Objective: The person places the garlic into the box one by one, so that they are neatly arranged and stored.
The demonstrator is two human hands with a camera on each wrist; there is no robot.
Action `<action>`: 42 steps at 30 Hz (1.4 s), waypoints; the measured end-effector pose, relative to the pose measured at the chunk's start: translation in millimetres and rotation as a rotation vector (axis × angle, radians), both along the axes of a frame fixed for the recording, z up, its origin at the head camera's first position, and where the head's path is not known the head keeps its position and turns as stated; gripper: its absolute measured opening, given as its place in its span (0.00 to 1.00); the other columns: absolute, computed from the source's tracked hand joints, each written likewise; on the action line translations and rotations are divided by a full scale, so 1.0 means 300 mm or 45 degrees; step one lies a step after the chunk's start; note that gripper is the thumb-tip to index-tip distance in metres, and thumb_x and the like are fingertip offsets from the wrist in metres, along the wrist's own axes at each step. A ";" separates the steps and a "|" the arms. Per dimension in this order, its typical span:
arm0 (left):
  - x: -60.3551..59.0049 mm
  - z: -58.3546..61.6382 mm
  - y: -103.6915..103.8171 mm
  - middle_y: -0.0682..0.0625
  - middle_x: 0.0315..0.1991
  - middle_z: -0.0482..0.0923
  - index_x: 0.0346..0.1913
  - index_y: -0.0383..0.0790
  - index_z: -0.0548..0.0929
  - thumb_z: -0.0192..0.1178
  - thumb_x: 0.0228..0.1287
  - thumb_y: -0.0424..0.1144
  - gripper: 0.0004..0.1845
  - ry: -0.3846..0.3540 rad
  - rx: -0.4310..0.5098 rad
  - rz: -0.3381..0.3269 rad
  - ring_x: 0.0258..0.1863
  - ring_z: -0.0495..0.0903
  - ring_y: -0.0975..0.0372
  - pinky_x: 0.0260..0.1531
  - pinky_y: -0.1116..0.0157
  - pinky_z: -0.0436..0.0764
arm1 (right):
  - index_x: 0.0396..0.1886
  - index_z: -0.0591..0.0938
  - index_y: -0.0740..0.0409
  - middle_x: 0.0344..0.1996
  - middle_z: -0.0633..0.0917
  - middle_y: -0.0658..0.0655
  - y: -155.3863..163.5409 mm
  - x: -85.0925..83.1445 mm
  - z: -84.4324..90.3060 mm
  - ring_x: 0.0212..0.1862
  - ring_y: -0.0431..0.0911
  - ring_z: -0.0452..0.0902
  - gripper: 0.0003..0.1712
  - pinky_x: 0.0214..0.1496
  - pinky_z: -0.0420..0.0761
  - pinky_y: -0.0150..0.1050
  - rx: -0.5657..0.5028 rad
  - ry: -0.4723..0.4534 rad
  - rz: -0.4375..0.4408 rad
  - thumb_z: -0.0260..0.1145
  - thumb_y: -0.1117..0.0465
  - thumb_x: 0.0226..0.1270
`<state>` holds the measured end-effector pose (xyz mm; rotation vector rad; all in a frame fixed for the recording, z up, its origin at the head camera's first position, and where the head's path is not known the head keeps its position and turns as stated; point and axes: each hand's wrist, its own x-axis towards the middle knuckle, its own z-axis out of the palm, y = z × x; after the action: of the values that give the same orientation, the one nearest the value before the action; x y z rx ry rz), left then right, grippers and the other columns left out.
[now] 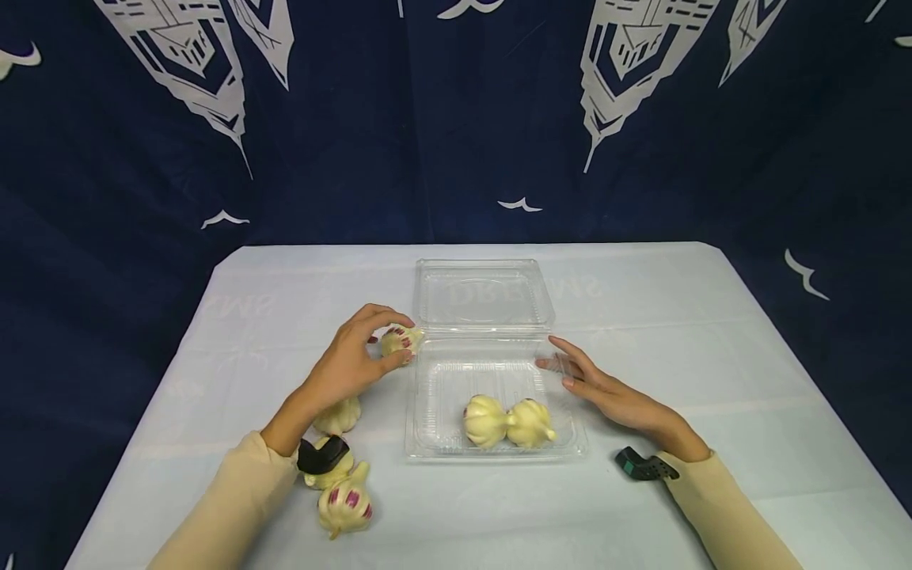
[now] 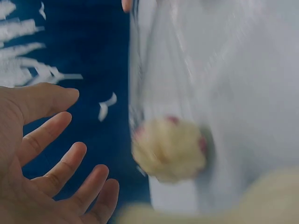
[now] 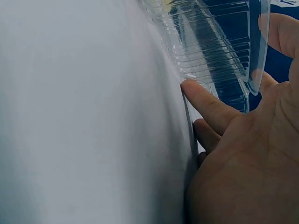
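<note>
A clear plastic clamshell box (image 1: pixel 427 396) lies open on the table with its lid (image 1: pixel 484 293) folded back. Two garlic bulbs (image 1: pixel 484 419) (image 1: pixel 530 422) sit in its tray. My left hand (image 1: pixel 359 356) curves loosely around another garlic bulb (image 1: pixel 401 340) at the tray's left rear corner. In the left wrist view the fingers (image 2: pixel 60 168) are spread and the blurred bulb (image 2: pixel 169 149) sits apart from them. My right hand (image 1: pixel 606 392) lies flat, with straight fingertips (image 3: pixel 191 88) touching the ribbed right wall of the box (image 3: pixel 219 51).
Three more garlic bulbs lie on the white tablecloth (image 1: pixel 712 356) by my left forearm: one (image 1: pixel 340 413) under the wrist, one (image 1: pixel 324 473) partly behind the wrist camera, one (image 1: pixel 345 503) nearest me. A dark blue printed curtain (image 1: pixel 456 119) hangs behind the table.
</note>
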<state>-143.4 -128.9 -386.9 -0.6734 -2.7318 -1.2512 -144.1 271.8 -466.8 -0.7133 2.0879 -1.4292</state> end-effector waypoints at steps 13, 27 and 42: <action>-0.110 -0.059 -0.047 0.46 0.58 0.71 0.54 0.44 0.78 0.64 0.59 0.41 0.19 -0.321 0.008 0.057 0.59 0.71 0.45 0.56 0.47 0.72 | 0.74 0.39 0.34 0.72 0.59 0.53 0.000 0.004 0.004 0.75 0.54 0.40 0.34 0.60 0.53 0.14 0.064 0.002 -0.037 0.43 0.56 0.77; -0.122 -0.099 -0.018 0.44 0.60 0.70 0.54 0.48 0.78 0.60 0.63 0.44 0.17 -0.405 -0.076 0.053 0.58 0.71 0.47 0.55 0.47 0.72 | 0.74 0.38 0.37 0.72 0.59 0.54 0.003 0.005 0.002 0.74 0.55 0.42 0.34 0.60 0.55 0.15 0.036 -0.003 -0.020 0.42 0.57 0.77; -0.129 -0.123 -0.025 0.47 0.56 0.75 0.55 0.46 0.76 0.60 0.64 0.41 0.17 -0.478 0.073 -0.013 0.57 0.74 0.51 0.55 0.54 0.73 | 0.74 0.38 0.35 0.72 0.59 0.54 0.000 0.007 0.010 0.74 0.55 0.42 0.35 0.60 0.55 0.15 0.040 0.005 -0.022 0.43 0.58 0.77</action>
<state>-182.0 -136.3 -423.9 -0.4895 -2.9659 -1.5973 -141.8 271.9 -463.9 -0.6880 2.1194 -1.4018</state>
